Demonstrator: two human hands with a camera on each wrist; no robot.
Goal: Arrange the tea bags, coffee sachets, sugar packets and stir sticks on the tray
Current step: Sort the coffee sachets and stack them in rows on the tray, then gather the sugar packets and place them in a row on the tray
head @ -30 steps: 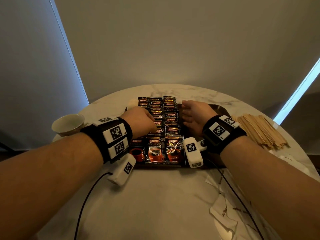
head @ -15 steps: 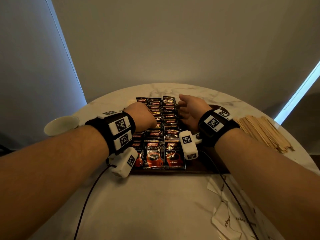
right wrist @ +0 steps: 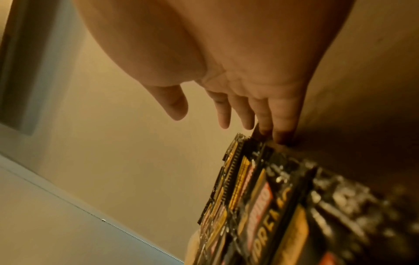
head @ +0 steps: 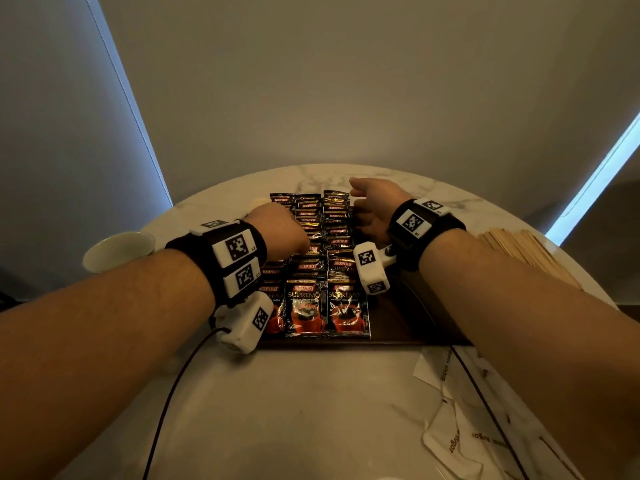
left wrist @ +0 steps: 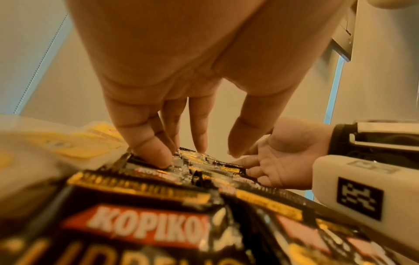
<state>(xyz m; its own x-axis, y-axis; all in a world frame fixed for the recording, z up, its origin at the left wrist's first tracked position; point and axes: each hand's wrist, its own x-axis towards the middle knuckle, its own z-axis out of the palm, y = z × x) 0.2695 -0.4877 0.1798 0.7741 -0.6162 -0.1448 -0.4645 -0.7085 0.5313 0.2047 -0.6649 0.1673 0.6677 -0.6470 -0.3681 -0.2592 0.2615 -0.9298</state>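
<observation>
Black Kopiko coffee sachets (head: 323, 271) lie in three overlapping rows on the dark brown tray (head: 408, 327). My left hand (head: 280, 230) is over the left row, and its straight fingertips (left wrist: 158, 157) press down on the sachets (left wrist: 147, 220). My right hand (head: 372, 209) stands on edge along the right side of the rows, fingers straight and loose, the lower fingers touching the sachets' edge (right wrist: 260, 197). Neither hand holds anything. Yellow tea bags (left wrist: 90, 141) lie blurred beyond the left row. Wooden stir sticks (head: 526, 251) are piled at the right.
White brown-sugar packets (head: 450, 441) are scattered on the marble table near the front right. A pale cup (head: 117, 249) stands at the table's left edge. Cables run from both wrist cameras across the near table. The tray's right half shows bare wood.
Both hands have slid away from me along the rows of sachets toward the far end. The right hand has turned more onto its edge.
</observation>
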